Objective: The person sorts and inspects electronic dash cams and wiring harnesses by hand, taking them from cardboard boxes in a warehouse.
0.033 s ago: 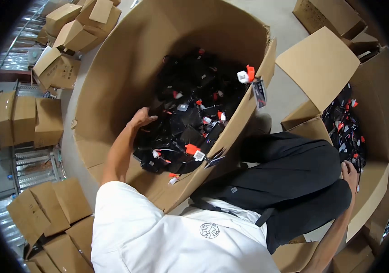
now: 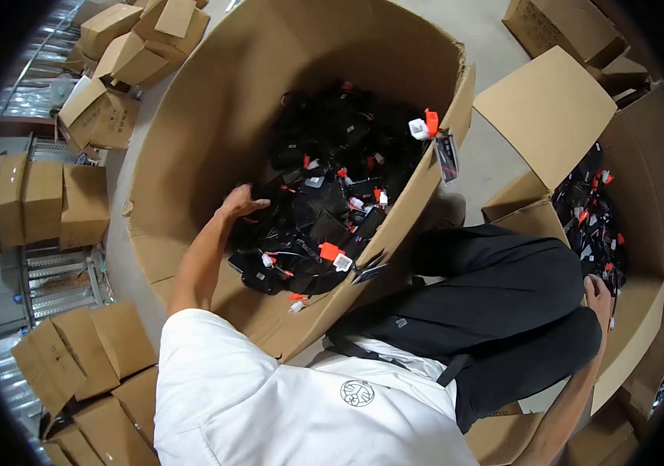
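My left hand [image 2: 242, 203] reaches into a large open cardboard box [image 2: 192, 116], at the left edge of a heap of black packs [image 2: 320, 210] with wires, white plugs and red caps. Its thumb stands apart from the fingers, and I see nothing held. The fingertips are partly hidden. My right hand [image 2: 597, 295] is beside my knee, at the near edge of a second box [image 2: 644, 210] that holds similar black packs [image 2: 592, 213]. Its fingers point toward that heap, but what they touch is unclear. A white plug with a red cap [image 2: 423, 126] sticks up at the large box's right rim.
My bent legs in black trousers [image 2: 487, 287] lie between the two boxes. A raised cardboard flap [image 2: 545, 116] stands at the second box's far side. Several cardboard boxes [image 2: 83, 357] are stacked along the left, near metal racking [image 2: 60, 279]. More boxes [image 2: 565, 31] stand far right.
The view has shifted very slightly. Both hands keep nearly the same places, and no pack has visibly been picked up or let go.
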A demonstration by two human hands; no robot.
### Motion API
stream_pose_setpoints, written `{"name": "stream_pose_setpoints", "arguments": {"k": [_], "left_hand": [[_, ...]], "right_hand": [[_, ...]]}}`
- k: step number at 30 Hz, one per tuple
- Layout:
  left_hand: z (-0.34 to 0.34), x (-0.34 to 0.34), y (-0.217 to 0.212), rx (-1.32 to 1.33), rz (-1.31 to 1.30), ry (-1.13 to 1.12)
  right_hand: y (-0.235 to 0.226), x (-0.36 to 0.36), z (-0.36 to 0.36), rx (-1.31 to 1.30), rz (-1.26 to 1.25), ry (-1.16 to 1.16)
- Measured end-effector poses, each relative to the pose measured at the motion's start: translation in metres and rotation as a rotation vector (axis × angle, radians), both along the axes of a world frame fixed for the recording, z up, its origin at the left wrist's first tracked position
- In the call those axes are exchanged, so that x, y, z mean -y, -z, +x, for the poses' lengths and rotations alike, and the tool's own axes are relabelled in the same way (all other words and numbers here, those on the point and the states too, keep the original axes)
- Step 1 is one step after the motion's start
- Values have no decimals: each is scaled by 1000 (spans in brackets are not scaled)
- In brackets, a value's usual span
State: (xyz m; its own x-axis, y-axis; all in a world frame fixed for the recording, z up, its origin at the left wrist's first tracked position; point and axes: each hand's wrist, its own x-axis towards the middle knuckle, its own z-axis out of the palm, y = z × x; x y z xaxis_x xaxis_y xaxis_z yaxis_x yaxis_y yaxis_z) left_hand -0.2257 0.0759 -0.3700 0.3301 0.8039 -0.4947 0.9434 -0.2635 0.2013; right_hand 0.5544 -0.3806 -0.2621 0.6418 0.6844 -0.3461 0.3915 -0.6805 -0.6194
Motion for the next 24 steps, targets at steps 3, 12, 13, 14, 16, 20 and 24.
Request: {"name": "stream_pose_setpoints", "arguments": {"k": [3,12,13,14,16,20,24], "left_hand": [[-33,26,-23,-217,7,-181],[-12,65,-38,-210,-168,243],[-17,52,-52,-6,-174,47],[-21,36,-68,201,-176,-147],[-6,3,-128,251,153,-427],[67,-7,-253,1044,39,-735],[158,27,-329,1310,-17,-609]], "right_hand": [[7,-9,0,4,0,-11],[6,-17,-7,-23,49,-14],[13,-20,-10,-60,99,37],[15,-22,-10,-43,75,58],[10,-32,-16,-58,105,55],[0,-24,-4,-69,187,5],[-47,-79,-44,-115,337,-115]]}}
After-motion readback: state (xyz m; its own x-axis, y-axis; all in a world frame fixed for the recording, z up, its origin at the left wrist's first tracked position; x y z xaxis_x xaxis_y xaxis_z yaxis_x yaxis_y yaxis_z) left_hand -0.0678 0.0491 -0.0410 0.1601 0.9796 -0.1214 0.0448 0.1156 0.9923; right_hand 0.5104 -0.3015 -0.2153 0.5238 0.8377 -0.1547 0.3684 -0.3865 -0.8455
